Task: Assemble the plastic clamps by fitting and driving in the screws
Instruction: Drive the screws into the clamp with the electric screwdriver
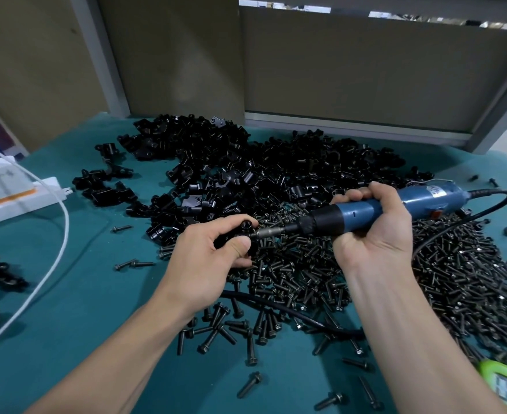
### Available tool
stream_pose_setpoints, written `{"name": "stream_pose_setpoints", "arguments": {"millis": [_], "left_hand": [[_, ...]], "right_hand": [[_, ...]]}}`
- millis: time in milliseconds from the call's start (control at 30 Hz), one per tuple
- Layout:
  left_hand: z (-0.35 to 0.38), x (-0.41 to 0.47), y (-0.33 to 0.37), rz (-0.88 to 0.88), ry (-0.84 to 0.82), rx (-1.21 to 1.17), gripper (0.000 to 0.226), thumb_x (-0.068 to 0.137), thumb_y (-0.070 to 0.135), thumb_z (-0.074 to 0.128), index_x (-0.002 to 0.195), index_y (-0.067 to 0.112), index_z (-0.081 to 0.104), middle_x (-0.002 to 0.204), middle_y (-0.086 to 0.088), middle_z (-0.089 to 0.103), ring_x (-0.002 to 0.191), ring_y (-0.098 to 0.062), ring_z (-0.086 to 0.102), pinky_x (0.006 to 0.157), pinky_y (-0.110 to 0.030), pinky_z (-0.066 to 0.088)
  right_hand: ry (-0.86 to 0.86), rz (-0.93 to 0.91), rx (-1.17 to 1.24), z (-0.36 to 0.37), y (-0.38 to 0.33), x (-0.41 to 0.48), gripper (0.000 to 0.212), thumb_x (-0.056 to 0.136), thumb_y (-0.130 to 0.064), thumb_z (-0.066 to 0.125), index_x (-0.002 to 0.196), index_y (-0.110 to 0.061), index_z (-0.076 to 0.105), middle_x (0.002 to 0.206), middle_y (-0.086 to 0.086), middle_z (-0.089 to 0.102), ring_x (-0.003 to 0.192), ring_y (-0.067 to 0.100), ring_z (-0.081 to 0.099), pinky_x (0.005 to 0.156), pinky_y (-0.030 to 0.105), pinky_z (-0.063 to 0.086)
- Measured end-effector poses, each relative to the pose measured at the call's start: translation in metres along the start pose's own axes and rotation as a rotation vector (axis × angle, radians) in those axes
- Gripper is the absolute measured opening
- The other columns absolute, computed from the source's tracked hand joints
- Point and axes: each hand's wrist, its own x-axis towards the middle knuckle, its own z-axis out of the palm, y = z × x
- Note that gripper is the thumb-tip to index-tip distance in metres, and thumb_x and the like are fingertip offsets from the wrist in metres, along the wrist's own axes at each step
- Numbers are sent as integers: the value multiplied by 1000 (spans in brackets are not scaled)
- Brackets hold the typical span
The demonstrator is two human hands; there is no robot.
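Left hand [213, 252] pinches a black plastic clamp [244, 227] at centre. Right hand [375, 231] grips a blue electric screwdriver [361, 212]. Teal table mat [91, 309] lies open lower left.

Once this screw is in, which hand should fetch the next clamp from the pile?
Left, most likely. The left hand holds only the clamp and lies beside the clamp pile; the right hand is wrapped round the blue screwdriver, its bit at the clamp.
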Motion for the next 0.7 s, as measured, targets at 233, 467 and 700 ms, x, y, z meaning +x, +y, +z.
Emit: {"name": "stream_pose_setpoints", "arguments": {"millis": [233, 467, 700], "left_hand": [[-2, -1, 2, -8, -22, -3, 40, 99, 10, 66, 110, 48, 71, 119, 4, 73, 75, -10, 78, 76, -13, 54], [1, -3, 4, -26, -33, 17, 38, 99, 11, 67, 111, 47, 71, 115, 0, 75, 74, -6, 77, 70, -8, 52], [0, -4, 5, -35, -9, 8, 39, 99, 12, 67, 108, 50, 71, 113, -1, 76, 74, -8, 78, 78, -17, 58]], "right_hand": [[-25, -12, 5, -1, 3, -2, 20, 91, -1, 63, 76, -10, 53, 62, 0, 54, 53, 14, 56, 62, 28, 55], [-90, -36, -1, 1, 2, -2, 19, 91, 1, 60, 77, -10, 53, 63, 0, 53, 53, 14, 54, 65, 28, 53], [-123, -22, 17, 3, 3, -5, 29, 93, 1, 58, 66, -10, 59, 62, 0, 53, 52, 13, 54, 62, 26, 53]]}}
